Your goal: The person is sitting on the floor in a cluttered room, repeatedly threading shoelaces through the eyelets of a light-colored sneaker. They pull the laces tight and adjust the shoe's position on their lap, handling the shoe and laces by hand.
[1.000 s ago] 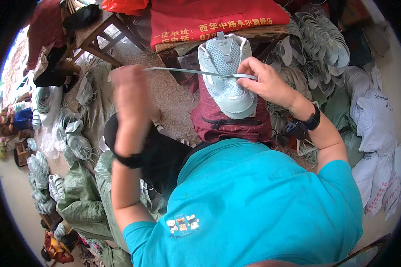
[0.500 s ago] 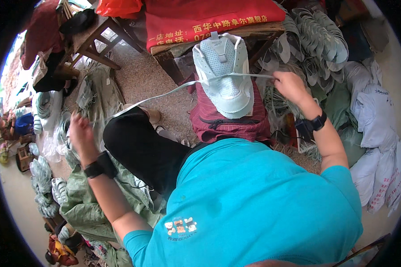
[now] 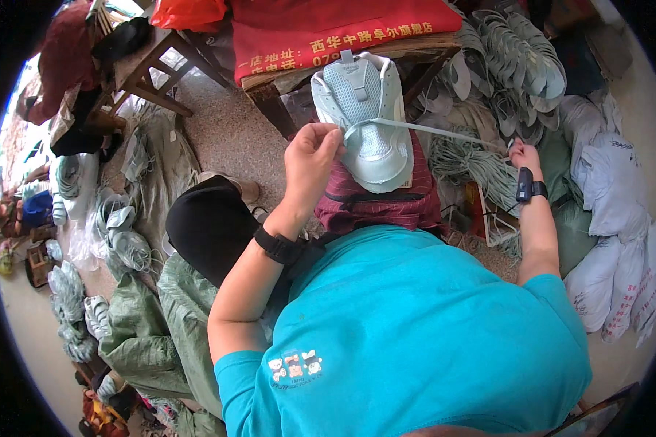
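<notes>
Left hand (image 3: 310, 156) returned, grip pinching lace (image 3: 423, 130) at shoe (image 3: 364, 116).

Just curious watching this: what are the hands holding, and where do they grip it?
A pale blue lace on the shoe upper: the left hand pinches it at the shoe, the right hand grips its far end.

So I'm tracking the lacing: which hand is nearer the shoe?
Left. The left hand touches the pale blue shoe; the right hand is off to its right, pulling the lace.
</notes>
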The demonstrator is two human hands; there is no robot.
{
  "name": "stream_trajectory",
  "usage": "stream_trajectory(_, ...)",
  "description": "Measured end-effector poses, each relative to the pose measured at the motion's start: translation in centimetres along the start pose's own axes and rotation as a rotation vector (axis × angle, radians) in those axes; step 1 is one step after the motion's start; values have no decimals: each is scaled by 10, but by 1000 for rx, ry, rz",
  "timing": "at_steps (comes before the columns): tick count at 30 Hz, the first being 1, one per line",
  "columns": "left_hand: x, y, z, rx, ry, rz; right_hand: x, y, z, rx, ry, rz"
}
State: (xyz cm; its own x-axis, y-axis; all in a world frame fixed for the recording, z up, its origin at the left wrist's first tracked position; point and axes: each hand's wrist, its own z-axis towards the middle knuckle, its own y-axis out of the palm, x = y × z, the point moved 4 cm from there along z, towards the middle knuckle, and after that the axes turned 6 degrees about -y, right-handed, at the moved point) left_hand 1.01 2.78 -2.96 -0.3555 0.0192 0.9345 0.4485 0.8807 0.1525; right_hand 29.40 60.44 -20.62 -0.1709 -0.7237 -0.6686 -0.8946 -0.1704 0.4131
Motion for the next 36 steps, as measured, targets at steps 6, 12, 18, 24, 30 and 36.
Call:
stream_trajectory(6, -2, -1, 4, 9, 2, 194, 23, -41, -6, -39, -86, -924)
stream_trajectory(12, 8, 1, -1, -24, -34, 302, 87, 193, -142, -264, -155, -977)
stream_trajectory(18, 10, -4, 11, -22, -3, 315, 119, 326, -251, -829, -333, -944)
stream_trajectory(24, 10, -4, 10, -92, -176, 134, 140, 355, -299, -1038, -283, -968)
stream_trajectory(30, 17, 2, 18, -28, -55, 368, 123, 361, -330, -1098, -438, -767)
stream_trajectory(36, 39, 20, 0, 107, 827, 1131, 134, 355, -314, -987, -255, -723)
